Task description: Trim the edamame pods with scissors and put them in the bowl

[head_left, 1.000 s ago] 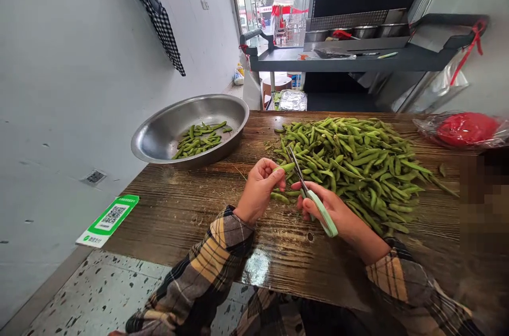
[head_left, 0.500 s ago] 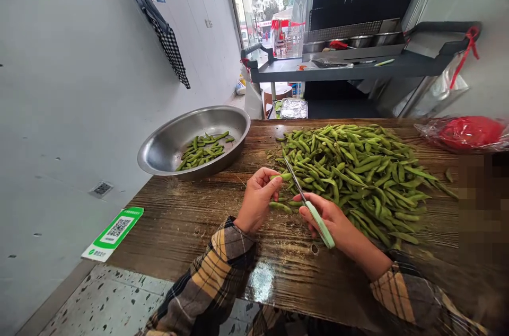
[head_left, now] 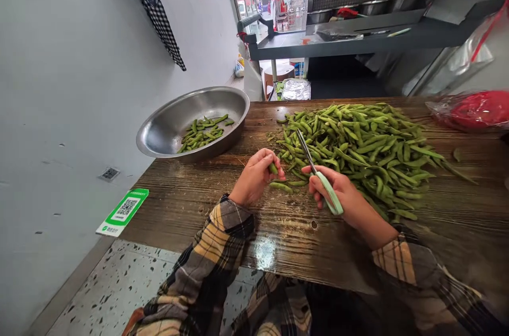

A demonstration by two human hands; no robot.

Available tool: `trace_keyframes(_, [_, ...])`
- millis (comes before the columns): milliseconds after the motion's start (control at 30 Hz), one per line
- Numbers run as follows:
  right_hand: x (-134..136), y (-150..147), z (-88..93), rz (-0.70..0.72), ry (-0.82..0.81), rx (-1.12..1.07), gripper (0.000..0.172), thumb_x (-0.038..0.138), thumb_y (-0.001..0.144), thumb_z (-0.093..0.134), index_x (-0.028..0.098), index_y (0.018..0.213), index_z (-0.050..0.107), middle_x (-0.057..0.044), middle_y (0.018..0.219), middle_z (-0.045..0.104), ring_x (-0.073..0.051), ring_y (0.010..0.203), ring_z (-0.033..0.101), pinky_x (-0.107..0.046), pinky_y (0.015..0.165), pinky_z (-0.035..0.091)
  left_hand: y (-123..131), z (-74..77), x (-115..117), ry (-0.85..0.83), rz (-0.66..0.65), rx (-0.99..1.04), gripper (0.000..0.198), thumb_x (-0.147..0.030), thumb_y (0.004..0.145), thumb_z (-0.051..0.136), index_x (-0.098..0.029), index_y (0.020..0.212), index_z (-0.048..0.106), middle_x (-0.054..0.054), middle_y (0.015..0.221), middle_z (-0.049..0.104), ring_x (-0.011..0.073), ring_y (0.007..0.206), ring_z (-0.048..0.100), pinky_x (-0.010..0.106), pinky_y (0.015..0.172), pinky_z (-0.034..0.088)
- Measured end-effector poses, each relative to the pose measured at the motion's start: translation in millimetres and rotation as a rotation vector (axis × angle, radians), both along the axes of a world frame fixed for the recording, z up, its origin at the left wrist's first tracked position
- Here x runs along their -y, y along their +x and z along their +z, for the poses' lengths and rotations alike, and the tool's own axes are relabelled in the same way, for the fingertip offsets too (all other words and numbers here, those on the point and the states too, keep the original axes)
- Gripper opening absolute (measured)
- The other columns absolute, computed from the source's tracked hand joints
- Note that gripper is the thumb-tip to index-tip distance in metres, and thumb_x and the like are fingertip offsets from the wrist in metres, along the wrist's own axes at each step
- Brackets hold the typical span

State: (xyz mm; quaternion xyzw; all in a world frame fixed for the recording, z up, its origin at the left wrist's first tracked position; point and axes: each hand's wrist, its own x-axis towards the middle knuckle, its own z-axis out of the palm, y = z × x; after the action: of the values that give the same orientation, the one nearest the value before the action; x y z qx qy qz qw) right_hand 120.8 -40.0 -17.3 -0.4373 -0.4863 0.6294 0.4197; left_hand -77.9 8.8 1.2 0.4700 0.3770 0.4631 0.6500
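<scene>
Between its thumb and fingers, my left hand (head_left: 257,176) pinches a green edamame pod (head_left: 273,168), partly hidden by the fingers. My right hand (head_left: 338,193) is wrapped round the pale green handles of a pair of scissors (head_left: 326,192). Their blades point up and to the left, apart from the held pod and in front of the pile. A large heap of edamame pods (head_left: 358,150) lies on the wooden table just beyond my right hand. A few loose pods (head_left: 281,186) rest between the two hands. More pods (head_left: 202,133) sit inside the steel basin (head_left: 159,148) at the left.
A green and white QR-code card (head_left: 123,212) lies at the table's left edge by the wall. At the far right is a red item in clear plastic (head_left: 477,111). Behind the table (head_left: 191,214) stands a grey cart (head_left: 286,50) with metal bowls and utensils.
The view has tilted down slightly. The pod has turned in my left fingers and shows less. The scissors, which were close to the pod, are now farther right, away from it.
</scene>
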Motion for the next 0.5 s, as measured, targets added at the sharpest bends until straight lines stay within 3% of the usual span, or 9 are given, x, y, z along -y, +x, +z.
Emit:
trace_keyframes(100, [-2, 3, 2.2, -0.031, -0.004, -0.023, 0.05, 0.055, 0.078, 0.067, 0.019, 0.111, 0.057, 0.003, 0.071, 0.053, -0.009, 0.054, 0.048, -0.022, 0.047, 0.043, 0, 0.6, 0, 0.114, -0.148, -0.27, 0.013, -0.029, 0.082, 0.057, -0.016, 0.079, 0.06, -0.001, 0.065, 0.053, 0.0092, 0.051, 0.047, 0.023, 0.051, 0.042])
trace_keyframes(300, [-3, 3, 1.8, -0.042, -0.017, -0.02, 0.055, 0.055, 0.075, 0.069, 0.018, 0.113, 0.057, 0.003, 0.07, 0.053, -0.009, 0.054, 0.048, -0.022, 0.046, 0.043, -10, -12.1, -5, 0.576, -0.261, -0.876, 0.004, -0.018, 0.069, 0.07, -0.019, 0.071, 0.066, -0.002, 0.062, 0.053, 0.0118, 0.058, 0.044, 0.024, 0.056, 0.033])
trace_keyframes(400, [-3, 3, 1.1, -0.037, -0.012, -0.015, 0.057, 0.056, 0.075, 0.069, 0.018, 0.116, 0.057, 0.003, 0.071, 0.053, -0.009, 0.054, 0.048, -0.021, 0.046, 0.043, -15, -18.9, -5, 0.657, -0.271, -1.053, 0.015, -0.012, 0.064, 0.07, -0.021, 0.075, 0.066, 0.0, 0.074, 0.057, 0.0149, 0.069, 0.049, 0.025, 0.063, 0.036])
trace_keyframes(500, [-4, 2, 1.8, -0.041, -0.013, -0.009, 0.059, 0.057, 0.073, 0.07, 0.018, 0.116, 0.058, 0.003, 0.071, 0.054, -0.009, 0.054, 0.048, -0.022, 0.046, 0.043, -14, -19.9, -5, 0.666, -0.246, -1.09, 0.011, -0.012, 0.067, 0.067, -0.021, 0.072, 0.062, 0.001, 0.079, 0.057, 0.016, 0.073, 0.049, 0.026, 0.067, 0.037])
